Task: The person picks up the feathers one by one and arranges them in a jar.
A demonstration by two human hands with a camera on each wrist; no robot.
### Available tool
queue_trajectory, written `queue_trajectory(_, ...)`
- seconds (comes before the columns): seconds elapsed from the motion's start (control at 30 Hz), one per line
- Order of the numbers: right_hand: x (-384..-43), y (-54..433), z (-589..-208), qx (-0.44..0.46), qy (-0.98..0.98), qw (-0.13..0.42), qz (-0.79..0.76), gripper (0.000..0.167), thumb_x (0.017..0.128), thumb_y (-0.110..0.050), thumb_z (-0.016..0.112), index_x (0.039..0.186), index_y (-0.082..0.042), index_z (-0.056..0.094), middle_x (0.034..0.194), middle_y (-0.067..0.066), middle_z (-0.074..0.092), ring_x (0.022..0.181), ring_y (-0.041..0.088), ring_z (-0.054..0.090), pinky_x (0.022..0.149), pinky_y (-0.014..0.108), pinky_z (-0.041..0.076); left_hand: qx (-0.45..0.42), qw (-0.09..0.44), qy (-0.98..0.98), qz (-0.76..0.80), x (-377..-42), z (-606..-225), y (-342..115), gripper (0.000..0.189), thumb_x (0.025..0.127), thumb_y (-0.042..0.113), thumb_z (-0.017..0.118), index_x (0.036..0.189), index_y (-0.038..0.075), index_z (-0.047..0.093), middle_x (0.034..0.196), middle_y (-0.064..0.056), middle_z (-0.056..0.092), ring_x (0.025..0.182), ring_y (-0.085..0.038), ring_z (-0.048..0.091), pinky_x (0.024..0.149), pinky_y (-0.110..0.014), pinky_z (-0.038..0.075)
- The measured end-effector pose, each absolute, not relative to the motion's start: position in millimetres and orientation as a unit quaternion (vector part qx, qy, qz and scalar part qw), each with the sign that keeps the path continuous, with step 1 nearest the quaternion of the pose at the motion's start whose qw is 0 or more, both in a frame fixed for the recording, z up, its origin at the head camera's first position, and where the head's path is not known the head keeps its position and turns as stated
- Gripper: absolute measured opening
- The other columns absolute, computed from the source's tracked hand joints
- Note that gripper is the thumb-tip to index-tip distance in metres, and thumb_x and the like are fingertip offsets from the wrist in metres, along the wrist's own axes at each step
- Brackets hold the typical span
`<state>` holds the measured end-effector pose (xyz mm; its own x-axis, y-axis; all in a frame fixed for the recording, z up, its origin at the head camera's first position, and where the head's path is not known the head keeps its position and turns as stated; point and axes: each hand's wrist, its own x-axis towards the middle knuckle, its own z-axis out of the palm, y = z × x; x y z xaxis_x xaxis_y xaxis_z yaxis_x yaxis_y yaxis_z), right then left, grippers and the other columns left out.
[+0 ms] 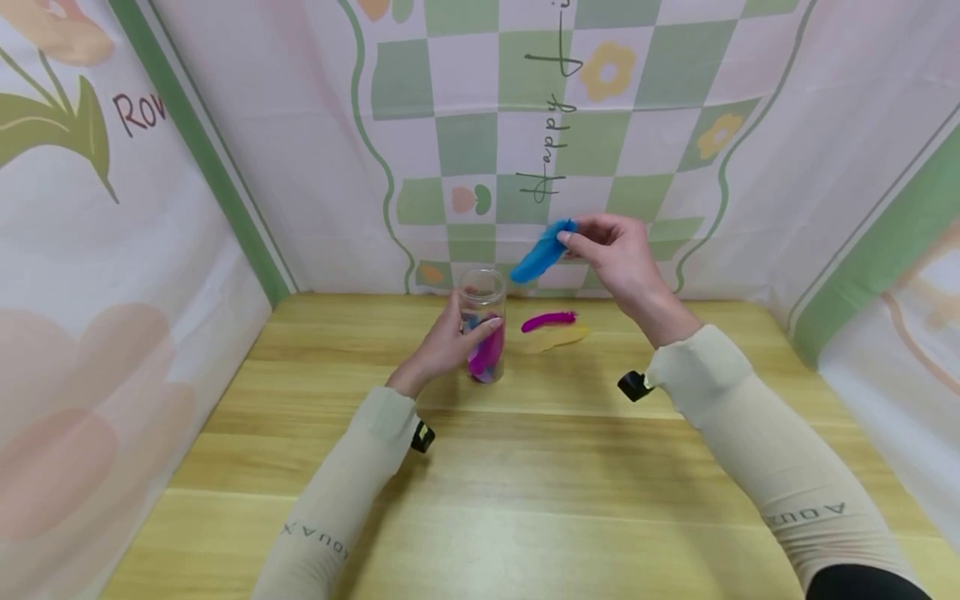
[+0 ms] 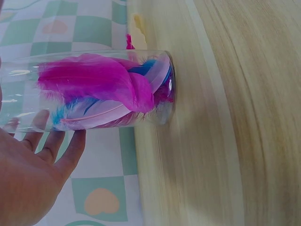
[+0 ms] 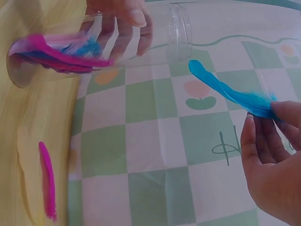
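Note:
A clear jar (image 1: 483,287) stands upright on the wooden table, its top uncovered. My left hand (image 1: 444,340) grips it around the side. Inside lie several feathers, among them a magenta feather (image 2: 94,77), a pale pink feather (image 2: 101,115) and some blue ones. Between thumb and fingertips, my right hand (image 1: 618,254) pinches a blue feather (image 1: 542,252) by one end. Its free, rounded tip points toward the jar's mouth from the right, a little apart from the rim in the right wrist view (image 3: 195,66).
On the table right of the jar lie a magenta feather (image 1: 549,321) and a pale yellow feather (image 1: 558,337) side by side. A checkered cloth (image 1: 465,142) hangs behind the table's back edge, with more cloth at both sides.

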<state>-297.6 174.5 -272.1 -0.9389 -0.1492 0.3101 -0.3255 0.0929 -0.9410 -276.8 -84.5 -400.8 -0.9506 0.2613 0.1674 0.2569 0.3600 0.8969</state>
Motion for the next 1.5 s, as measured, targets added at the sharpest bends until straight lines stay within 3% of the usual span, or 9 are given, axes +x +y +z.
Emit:
queue_trajectory(0.37,-296,165,-270,0.173,-0.715,0.076,0.673,0.024,0.094,-0.015,0.075,0.111,0.003,0.075,0.099,0.006,0.072,0.088,0.022,0.065,0.08,0.026,0.06,0.155,0.004,0.823,0.546,-273,-405,-84,0.072,0.098,0.052,0.064,0.151,0.019,0.028,0.14,-0.013,0.05,0.132,-0.033,0.05,0.106,-0.054,0.046)
queue_trajectory(0.6,-301,134,-279,0.204,-0.709,0.049,0.673,0.023,0.096,-0.013,0.073,0.112,0.004,0.073,0.099,0.007,0.073,0.088,0.021,0.067,0.081,0.03,0.061,0.108,-0.009,0.826,0.554,-258,-414,-107,0.066,0.099,0.047,0.067,0.147,0.02,0.031,0.138,-0.013,0.052,0.129,-0.034,0.053,0.105,-0.055,0.047)
queue_trajectory(0.93,-295,132,-279,0.214,-0.712,0.067,0.666,0.02,0.097,-0.014,0.072,0.11,0.0,0.073,0.1,0.009,0.072,0.088,0.023,0.066,0.084,0.034,0.06,0.14,-0.007,0.818,0.558,-262,-417,-101,0.071,0.099,0.05,0.065,0.15,0.016,0.029,0.137,-0.011,0.051,0.131,-0.041,0.051,0.105,-0.055,0.046)
queue_trajectory(1.17,-296,132,-277,0.232,-0.708,0.078,0.663,0.017,0.097,-0.012,0.072,0.108,0.0,0.073,0.098,0.009,0.072,0.087,0.023,0.067,0.084,0.034,0.06,0.146,-0.003,0.821,0.552,-267,-414,-89,0.069,0.099,0.051,0.065,0.148,0.018,0.03,0.137,-0.01,0.051,0.127,-0.029,0.053,0.104,-0.05,0.048)
queue_trajectory(1.43,-298,127,-275,0.239,-0.759,0.056,0.603,0.021,0.1,-0.015,0.069,0.114,0.0,0.072,0.105,0.013,0.073,0.09,0.027,0.068,0.083,0.031,0.059,0.156,-0.013,0.817,0.554,-273,-407,-81,0.067,0.099,0.046,0.066,0.148,0.016,0.03,0.134,-0.013,0.054,0.125,-0.033,0.056,0.103,-0.052,0.049)
queue_trajectory(1.5,-299,125,-274,0.248,-0.772,0.051,0.583,0.022,0.101,-0.015,0.067,0.116,0.0,0.072,0.107,0.013,0.073,0.09,0.026,0.067,0.086,0.035,0.059,0.16,-0.014,0.814,0.559,-275,-403,-79,0.066,0.1,0.044,0.066,0.147,0.016,0.03,0.133,-0.013,0.055,0.123,-0.033,0.056,0.102,-0.052,0.049)
